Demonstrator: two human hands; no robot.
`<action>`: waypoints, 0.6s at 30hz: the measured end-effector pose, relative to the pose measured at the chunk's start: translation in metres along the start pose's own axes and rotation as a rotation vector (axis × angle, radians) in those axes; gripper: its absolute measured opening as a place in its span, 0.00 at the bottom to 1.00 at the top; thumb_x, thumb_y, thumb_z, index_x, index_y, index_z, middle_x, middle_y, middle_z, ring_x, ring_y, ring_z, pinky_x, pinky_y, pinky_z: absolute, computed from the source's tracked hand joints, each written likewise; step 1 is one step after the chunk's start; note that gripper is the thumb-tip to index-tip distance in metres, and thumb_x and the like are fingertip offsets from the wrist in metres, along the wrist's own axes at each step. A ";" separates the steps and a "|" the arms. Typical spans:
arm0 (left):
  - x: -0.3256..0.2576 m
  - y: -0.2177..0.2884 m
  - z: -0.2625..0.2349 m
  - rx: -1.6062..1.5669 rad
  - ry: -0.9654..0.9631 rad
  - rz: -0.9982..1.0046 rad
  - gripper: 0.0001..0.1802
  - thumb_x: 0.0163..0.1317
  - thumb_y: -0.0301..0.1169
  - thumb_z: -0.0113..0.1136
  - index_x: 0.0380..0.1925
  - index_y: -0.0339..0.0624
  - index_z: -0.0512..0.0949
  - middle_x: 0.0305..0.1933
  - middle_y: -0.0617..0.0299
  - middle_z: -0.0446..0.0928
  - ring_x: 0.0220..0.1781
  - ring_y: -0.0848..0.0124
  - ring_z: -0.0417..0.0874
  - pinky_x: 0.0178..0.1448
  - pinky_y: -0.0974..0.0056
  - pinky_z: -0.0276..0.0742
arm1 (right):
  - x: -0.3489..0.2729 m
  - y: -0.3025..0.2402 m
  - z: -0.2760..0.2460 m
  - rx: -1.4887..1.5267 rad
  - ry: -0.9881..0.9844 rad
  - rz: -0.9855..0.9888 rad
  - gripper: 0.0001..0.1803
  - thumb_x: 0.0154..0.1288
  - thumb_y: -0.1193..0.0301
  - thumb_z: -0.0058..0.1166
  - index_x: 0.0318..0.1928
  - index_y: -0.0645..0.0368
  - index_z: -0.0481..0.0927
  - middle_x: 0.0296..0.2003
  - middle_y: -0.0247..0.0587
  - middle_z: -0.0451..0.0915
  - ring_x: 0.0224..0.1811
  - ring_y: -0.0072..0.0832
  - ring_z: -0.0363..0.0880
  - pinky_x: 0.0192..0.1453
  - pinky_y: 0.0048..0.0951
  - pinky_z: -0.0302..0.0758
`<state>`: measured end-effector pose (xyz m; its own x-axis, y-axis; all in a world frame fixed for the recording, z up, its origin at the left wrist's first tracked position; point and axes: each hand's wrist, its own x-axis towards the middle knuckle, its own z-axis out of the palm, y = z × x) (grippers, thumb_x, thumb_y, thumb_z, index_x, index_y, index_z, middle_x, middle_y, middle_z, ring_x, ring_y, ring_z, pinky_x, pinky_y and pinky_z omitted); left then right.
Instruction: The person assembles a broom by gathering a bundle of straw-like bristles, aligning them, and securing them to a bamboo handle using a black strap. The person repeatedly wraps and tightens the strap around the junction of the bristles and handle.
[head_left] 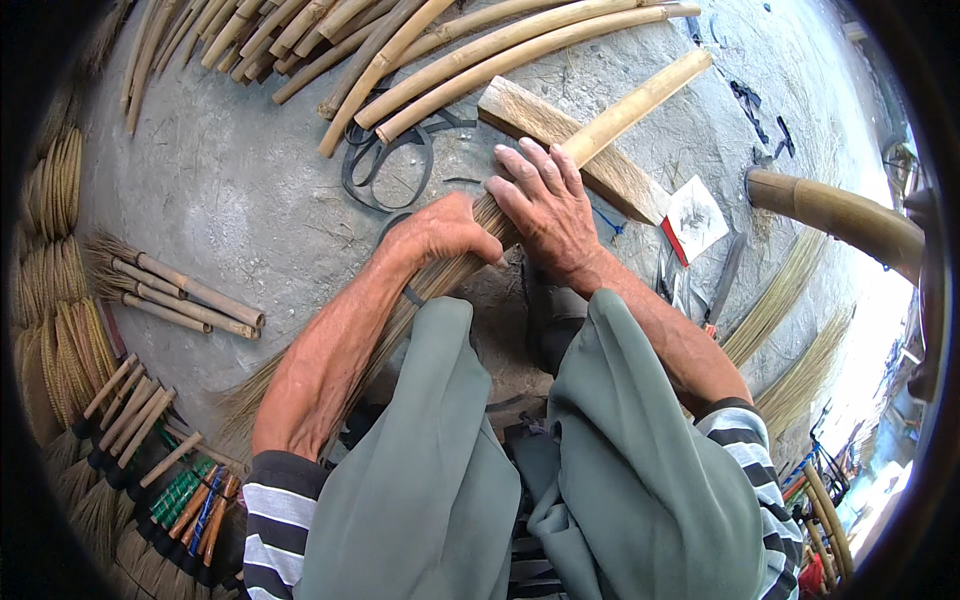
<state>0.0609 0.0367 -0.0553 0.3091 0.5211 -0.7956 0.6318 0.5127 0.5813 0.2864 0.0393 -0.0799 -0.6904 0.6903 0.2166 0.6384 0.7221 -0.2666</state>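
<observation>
While gripped: tan, fibrous broom bundle [440,275]

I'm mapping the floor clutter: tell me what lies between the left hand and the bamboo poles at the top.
In the head view, dark loops of strapping lie on bare concrete floor between the left hand and the bamboo poles.

Loose bamboo poles [470,50] lie fanned across the concrete floor [250,190]. Just below them sit coiled black straps [385,160]. Far left of the poles, three short half-made brooms [170,295] rest together, with finished brooms [110,430] stacked lower still. Right of the poles lies a white paper scrap [695,215].
</observation>
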 end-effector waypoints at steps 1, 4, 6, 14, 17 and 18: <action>-0.003 0.001 0.005 0.053 0.105 0.050 0.38 0.45 0.45 0.86 0.51 0.27 0.89 0.49 0.38 0.93 0.52 0.45 0.95 0.58 0.48 0.90 | 0.001 0.001 0.002 0.003 -0.030 0.032 0.24 0.77 0.64 0.57 0.71 0.44 0.79 0.80 0.39 0.75 0.89 0.44 0.64 0.94 0.58 0.54; -0.015 0.010 0.022 0.231 0.407 0.114 0.42 0.46 0.44 0.84 0.59 0.30 0.85 0.55 0.37 0.92 0.59 0.41 0.94 0.63 0.43 0.89 | 0.014 0.005 0.008 0.009 0.026 -0.001 0.16 0.74 0.66 0.58 0.60 0.47 0.81 0.72 0.37 0.79 0.85 0.43 0.69 0.91 0.57 0.58; -0.020 0.018 0.031 0.380 0.492 -0.017 0.44 0.47 0.44 0.84 0.63 0.31 0.82 0.57 0.36 0.91 0.64 0.39 0.92 0.66 0.39 0.88 | 0.022 0.007 0.008 0.019 0.010 -0.026 0.14 0.73 0.66 0.59 0.57 0.48 0.81 0.71 0.36 0.80 0.83 0.43 0.70 0.89 0.56 0.60; -0.001 0.009 0.002 0.266 0.327 -0.075 0.35 0.41 0.44 0.88 0.47 0.32 0.93 0.50 0.37 0.93 0.54 0.47 0.97 0.61 0.52 0.92 | 0.014 0.004 0.004 -0.002 0.031 -0.035 0.30 0.73 0.70 0.60 0.74 0.42 0.78 0.86 0.41 0.66 0.89 0.50 0.62 0.93 0.59 0.53; 0.006 0.002 -0.009 0.096 0.201 -0.011 0.33 0.42 0.43 0.88 0.45 0.30 0.92 0.45 0.39 0.93 0.47 0.52 0.96 0.55 0.53 0.91 | 0.015 0.005 0.015 0.034 0.117 -0.013 0.25 0.73 0.68 0.60 0.69 0.40 0.80 0.81 0.39 0.72 0.86 0.46 0.66 0.92 0.58 0.54; 0.006 0.002 -0.011 0.055 0.202 -0.011 0.32 0.42 0.42 0.87 0.43 0.27 0.91 0.41 0.43 0.93 0.42 0.56 0.94 0.52 0.54 0.89 | 0.018 0.005 0.020 0.029 0.127 -0.012 0.23 0.73 0.67 0.60 0.68 0.40 0.81 0.79 0.38 0.74 0.86 0.45 0.68 0.92 0.58 0.55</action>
<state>0.0564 0.0479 -0.0567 0.1565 0.6448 -0.7482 0.6743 0.4838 0.5580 0.2706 0.0546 -0.0966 -0.6482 0.6830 0.3368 0.6189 0.7302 -0.2895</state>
